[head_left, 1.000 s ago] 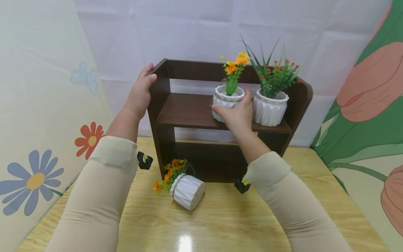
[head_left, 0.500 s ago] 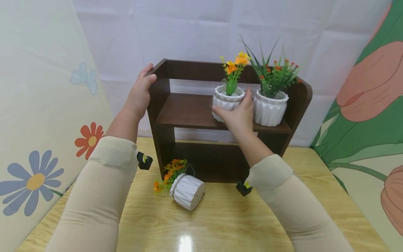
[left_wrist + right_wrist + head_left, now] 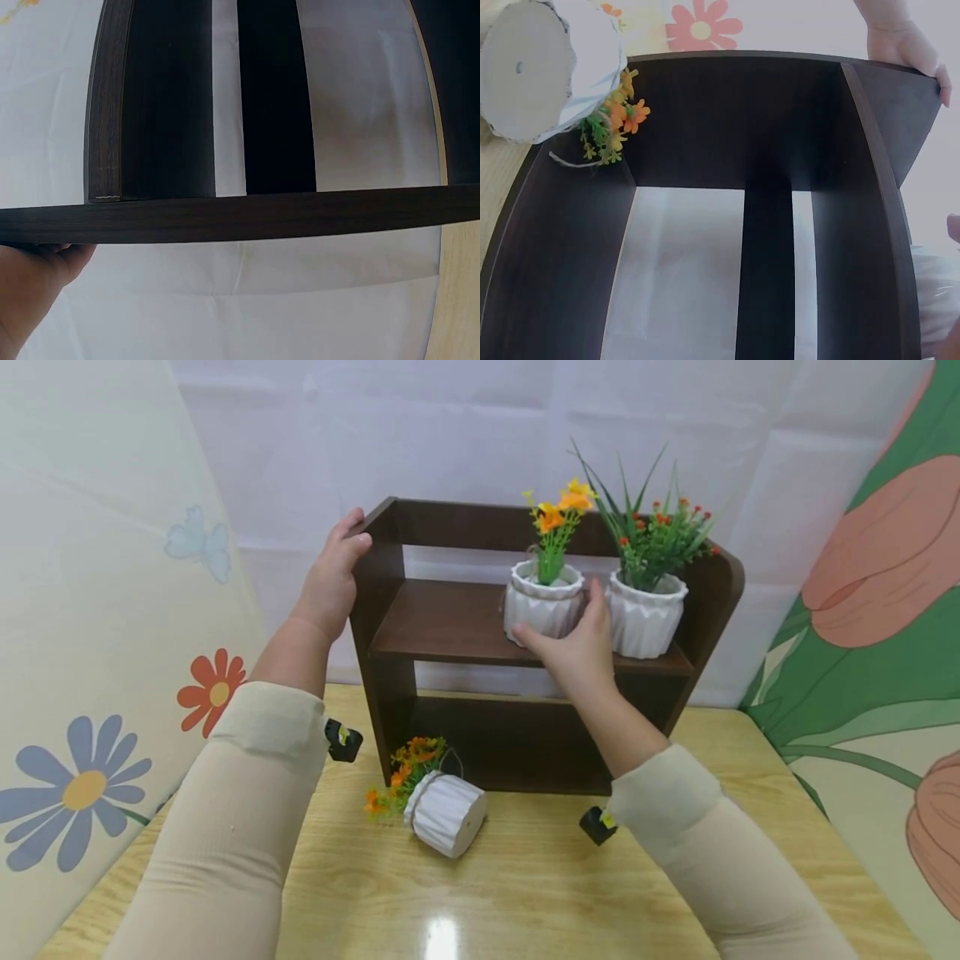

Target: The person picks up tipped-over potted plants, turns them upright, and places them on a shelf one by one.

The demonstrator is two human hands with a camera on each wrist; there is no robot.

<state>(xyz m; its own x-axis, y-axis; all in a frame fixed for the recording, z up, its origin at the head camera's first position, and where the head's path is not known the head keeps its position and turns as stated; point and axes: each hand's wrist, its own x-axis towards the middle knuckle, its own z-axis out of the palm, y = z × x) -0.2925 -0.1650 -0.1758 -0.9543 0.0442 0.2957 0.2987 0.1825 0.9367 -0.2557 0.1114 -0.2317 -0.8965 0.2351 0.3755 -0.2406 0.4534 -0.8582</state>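
My left hand [image 3: 330,577] holds the upper left side panel of a dark brown two-tier shelf [image 3: 450,618], thumb at its front edge. In the right wrist view that hand [image 3: 907,49] shows at the panel's outer side. My right hand [image 3: 577,656] is spread loosely by a white fluted pot [image 3: 540,602] with orange flowers, which stands upright on the upper tier. The thumb tip is at the pot's front, and the fingers are just off its right side. Right of it stands another white pot [image 3: 647,618] with grassy leaves and red berries.
A third white pot [image 3: 446,814] with orange flowers lies on its side on the wooden table [image 3: 360,893], before the shelf's lower left. White cloth [image 3: 480,435] hangs behind. Flower-printed panels [image 3: 90,635] stand at both sides.
My right hand has loosened and drawn back a little, down and to the right, baring more of the pot's front. The pot stays on the tier. My left hand keeps its place.
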